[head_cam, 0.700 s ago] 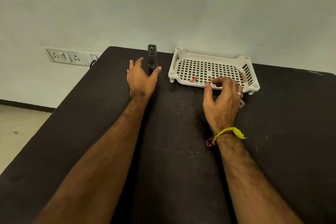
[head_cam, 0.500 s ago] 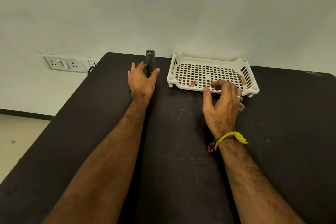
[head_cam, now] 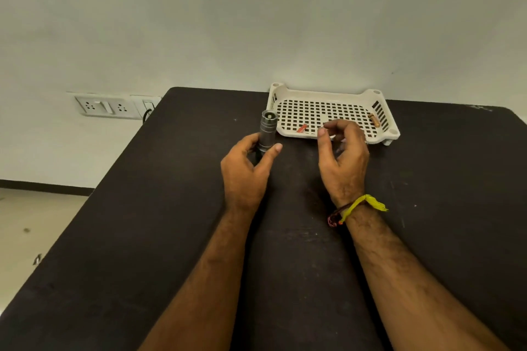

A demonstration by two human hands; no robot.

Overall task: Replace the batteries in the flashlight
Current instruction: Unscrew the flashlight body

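The flashlight [head_cam: 267, 130] is gripped in the left hand [head_cam: 247, 171], fingers and thumb wrapped round its lower body, the barrel tilted slightly with its open end towards twelve o'clock. No brand or writing can be read on the metal casing; it is too small and too blurred. The flashlight is seen just beside the near-left corner of the white perforated tray [head_cam: 288, 94], at about nine o'clock from it, with no contact made out between the two.

The right hand [head_cam: 343, 159] is held loosely curled over the tray's near rim, thumb and forefinger brought close together. Whether anything is pinched between them cannot be told.

Inside the tray, a small red-orange battery [head_cam: 301, 128] is seen lying at an angle near the front edge, just to nine o'clock of the right hand's fingertips. A second, brownish battery [head_cam: 374, 120] is seen lying against the slotted wall at the tray's three o'clock side, well apart from the first. No label on either can be read.

A yellow thread band [head_cam: 363, 204] is worn on the right wrist, with a darker beaded one beside it.

The tray is set at the twelve o'clock edge of the dark surface [head_cam: 159, 208]. A white socket panel [head_cam: 112, 107] is mounted on the wall at ten o'clock, no lettering legible.
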